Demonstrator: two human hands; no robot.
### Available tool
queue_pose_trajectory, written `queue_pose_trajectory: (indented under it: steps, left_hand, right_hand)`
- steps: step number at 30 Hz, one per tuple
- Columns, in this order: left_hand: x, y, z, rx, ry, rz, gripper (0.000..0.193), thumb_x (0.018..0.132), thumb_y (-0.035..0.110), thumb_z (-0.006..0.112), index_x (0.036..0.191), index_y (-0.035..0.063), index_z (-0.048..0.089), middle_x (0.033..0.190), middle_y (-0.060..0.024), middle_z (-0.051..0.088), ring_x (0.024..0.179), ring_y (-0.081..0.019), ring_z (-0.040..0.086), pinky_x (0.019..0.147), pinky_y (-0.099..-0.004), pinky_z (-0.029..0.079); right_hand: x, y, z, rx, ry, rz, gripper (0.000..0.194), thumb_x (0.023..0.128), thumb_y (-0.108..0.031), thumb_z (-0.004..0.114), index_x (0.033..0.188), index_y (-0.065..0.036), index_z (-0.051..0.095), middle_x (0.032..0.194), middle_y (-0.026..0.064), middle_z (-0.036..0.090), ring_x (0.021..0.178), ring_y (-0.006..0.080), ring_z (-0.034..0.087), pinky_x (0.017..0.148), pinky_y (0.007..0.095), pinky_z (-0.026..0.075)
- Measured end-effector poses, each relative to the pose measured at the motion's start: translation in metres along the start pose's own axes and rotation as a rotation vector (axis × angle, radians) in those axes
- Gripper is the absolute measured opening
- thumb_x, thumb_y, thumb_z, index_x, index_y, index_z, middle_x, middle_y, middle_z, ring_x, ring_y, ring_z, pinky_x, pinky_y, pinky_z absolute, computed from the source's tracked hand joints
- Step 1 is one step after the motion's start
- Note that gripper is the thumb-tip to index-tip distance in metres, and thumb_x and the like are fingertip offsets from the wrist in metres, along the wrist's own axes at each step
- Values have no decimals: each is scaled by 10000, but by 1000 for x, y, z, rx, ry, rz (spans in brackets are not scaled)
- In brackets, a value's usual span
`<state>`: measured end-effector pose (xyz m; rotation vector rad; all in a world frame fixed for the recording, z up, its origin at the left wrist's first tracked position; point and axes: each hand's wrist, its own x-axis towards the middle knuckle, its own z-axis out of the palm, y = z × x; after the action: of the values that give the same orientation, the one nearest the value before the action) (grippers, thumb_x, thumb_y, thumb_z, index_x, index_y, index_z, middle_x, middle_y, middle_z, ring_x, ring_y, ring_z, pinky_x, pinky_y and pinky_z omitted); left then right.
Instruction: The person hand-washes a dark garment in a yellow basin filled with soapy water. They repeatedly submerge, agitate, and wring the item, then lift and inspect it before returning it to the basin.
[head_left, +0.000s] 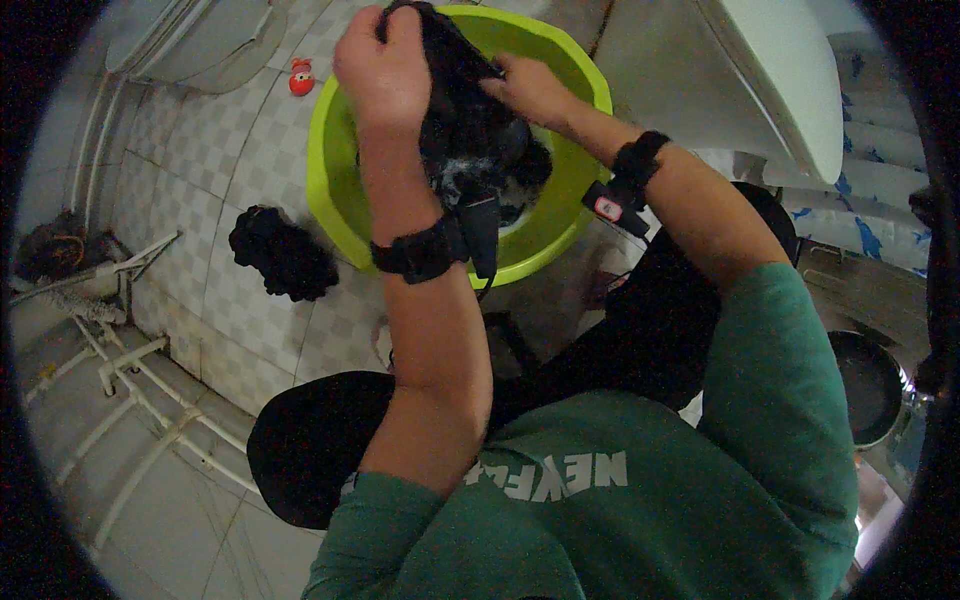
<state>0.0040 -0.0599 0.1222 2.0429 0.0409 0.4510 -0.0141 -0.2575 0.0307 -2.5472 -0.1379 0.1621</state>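
Observation:
A black cloth (461, 97) hangs stretched between my two hands over a lime-green plastic basin (337, 217). My left hand (384, 67), slightly blurred, grips its upper end near the basin's far left rim. At the right side, my right hand (529, 86) pinches the cloth's edge between the fingers. The lower part of the cloth sits in the basin, where whitish suds (469, 176) show on and around it. How much water the basin holds is hidden by the cloth and my forearms.
A bunched black cloth (285, 255) lies on the tiled floor (202, 172) left of the basin. Beyond it stands a small red figurine (301, 77). White pipes (150, 397) run along the left. A pale appliance or cabinet (675, 82) borders the right, with a dark pan (866, 386) lower down.

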Motion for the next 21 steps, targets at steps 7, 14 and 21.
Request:
queue_pose_trajectory:
  steps: [7,14,21]
  left_hand:
    - [10,-46,-27,110,217,81,222,756,207,680,836,6,628,789,-156,634,774,-326,609,757,-439,480]
    - [-4,-41,3,-320,-417,-466,253,876,230,630,859,-22,644,805,-92,683,733,-166,643,656,-304,513]
    - [-48,-38,41,-1275,-618,-612,379,842,149,663,1195,40,576,1154,-108,642,1035,-227,625,935,-357,480]
  right_hand:
    - [44,3,-57,512,248,401,282,812,-276,648,907,-13,685,846,139,696,786,283,675,708,404,531]
    - [37,-48,-107,793,164,366,195,897,-229,613,858,-38,606,763,76,570,660,202,533,616,367,444]
    - [23,-58,-82,821,-32,50,303,841,-180,643,1118,-60,621,963,82,665,858,191,633,766,312,505]
